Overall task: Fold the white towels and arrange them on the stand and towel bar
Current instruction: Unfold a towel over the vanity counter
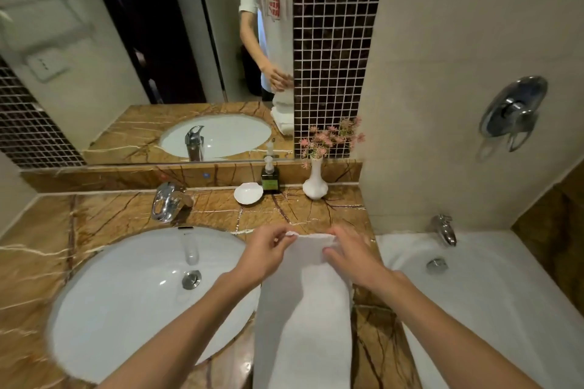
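A long white towel (pixel 303 319) lies folded into a narrow strip on the brown marble counter (pixel 110 211), between the sink and the bathtub, running from the far end toward me. My left hand (pixel 268 251) pinches its far left corner. My right hand (pixel 350 253) grips the far right corner, fingers curled over the cloth. The mirror (pixel 158 41) shows folded white towels stacked under the hands. No stand or towel bar is in direct view; a rack shows faintly in the mirror at upper left.
A white sink basin (pixel 126 294) with a chrome faucet (pixel 167 202) sits to the left. At the back stand a shell soap dish (pixel 248 193), a soap bottle (pixel 270 178) and a white vase with pink flowers (pixel 315 180). A bathtub (pixel 489 309) with spout lies to the right.
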Available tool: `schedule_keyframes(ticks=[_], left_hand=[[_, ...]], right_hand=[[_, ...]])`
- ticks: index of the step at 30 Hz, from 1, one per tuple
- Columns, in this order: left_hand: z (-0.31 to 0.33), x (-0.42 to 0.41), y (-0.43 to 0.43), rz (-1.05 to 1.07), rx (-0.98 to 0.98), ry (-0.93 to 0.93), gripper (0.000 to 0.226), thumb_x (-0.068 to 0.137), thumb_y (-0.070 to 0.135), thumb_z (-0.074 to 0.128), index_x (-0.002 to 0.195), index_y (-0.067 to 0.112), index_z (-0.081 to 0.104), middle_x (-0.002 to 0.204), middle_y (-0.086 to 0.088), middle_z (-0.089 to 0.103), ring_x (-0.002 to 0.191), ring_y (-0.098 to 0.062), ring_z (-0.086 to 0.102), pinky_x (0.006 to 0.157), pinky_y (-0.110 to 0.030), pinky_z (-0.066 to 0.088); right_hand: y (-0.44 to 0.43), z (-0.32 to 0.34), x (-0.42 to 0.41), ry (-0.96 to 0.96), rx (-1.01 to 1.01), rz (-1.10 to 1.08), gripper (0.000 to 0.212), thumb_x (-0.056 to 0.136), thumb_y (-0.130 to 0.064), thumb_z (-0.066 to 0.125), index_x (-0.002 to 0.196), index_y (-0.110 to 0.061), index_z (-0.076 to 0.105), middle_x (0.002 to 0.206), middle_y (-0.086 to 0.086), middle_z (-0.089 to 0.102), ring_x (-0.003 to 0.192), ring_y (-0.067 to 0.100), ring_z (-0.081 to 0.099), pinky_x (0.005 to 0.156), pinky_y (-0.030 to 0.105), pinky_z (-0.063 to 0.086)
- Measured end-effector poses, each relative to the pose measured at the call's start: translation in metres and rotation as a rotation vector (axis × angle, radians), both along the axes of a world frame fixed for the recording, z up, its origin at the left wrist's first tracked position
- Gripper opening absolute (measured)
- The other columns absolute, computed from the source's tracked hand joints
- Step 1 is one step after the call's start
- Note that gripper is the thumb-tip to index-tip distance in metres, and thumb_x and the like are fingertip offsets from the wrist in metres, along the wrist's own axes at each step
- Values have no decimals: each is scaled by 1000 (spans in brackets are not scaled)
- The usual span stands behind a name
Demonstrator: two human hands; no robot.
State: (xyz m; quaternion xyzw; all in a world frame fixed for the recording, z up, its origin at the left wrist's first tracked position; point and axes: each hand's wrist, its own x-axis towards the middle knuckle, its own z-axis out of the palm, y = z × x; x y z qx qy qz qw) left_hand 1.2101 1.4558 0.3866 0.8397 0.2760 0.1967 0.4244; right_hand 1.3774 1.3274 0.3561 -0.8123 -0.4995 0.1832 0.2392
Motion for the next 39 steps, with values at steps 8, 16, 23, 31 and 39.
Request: schedule_keyframes(ticks=[8, 16, 23, 31, 39], left_hand=[[16, -33, -15, 115, -59, -101, 17, 89, 16, 64, 87, 32, 71, 85, 21, 69, 82, 0, 62, 71, -14, 49], [27, -56, -33, 171, -104, -189, 24, 83, 15, 71, 76, 38, 68, 74, 20, 68, 73, 4, 64, 59, -6, 45], [40, -75, -45, 141, -108, -303, 23, 84, 10, 69, 85, 31, 61, 88, 8, 68, 82, -1, 65, 65, -13, 51], [48, -85, -43, 151, -62, -304, 22, 80, 13, 73, 84, 32, 63, 83, 10, 68, 76, -2, 63, 64, -15, 52], [53, -82, -47, 173, -44, -269, 19, 80, 14, 74, 85, 30, 65, 82, 8, 69, 77, -7, 63, 70, -22, 53]], right_hand=[[-41, 24, -7, 101, 47, -102, 10, 88, -29, 65, 86, -24, 58, 84, -8, 61, 80, 12, 56, 69, 26, 44], [-72, 48, -48, 320, 329, -270, 10, 86, -16, 68, 81, -21, 61, 76, -7, 61, 66, -1, 51, 58, 10, 41], [-81, 56, -73, 436, 482, -392, 16, 87, -16, 66, 89, -19, 51, 76, 3, 55, 63, 12, 47, 53, 21, 38], [-76, 61, -74, 545, 551, -340, 15, 90, -12, 61, 93, -24, 53, 84, 28, 63, 66, 24, 56, 57, 36, 42], [-80, 62, -66, 416, 533, -294, 19, 87, -11, 65, 92, -29, 64, 90, -6, 65, 78, 7, 60, 64, 17, 46]])
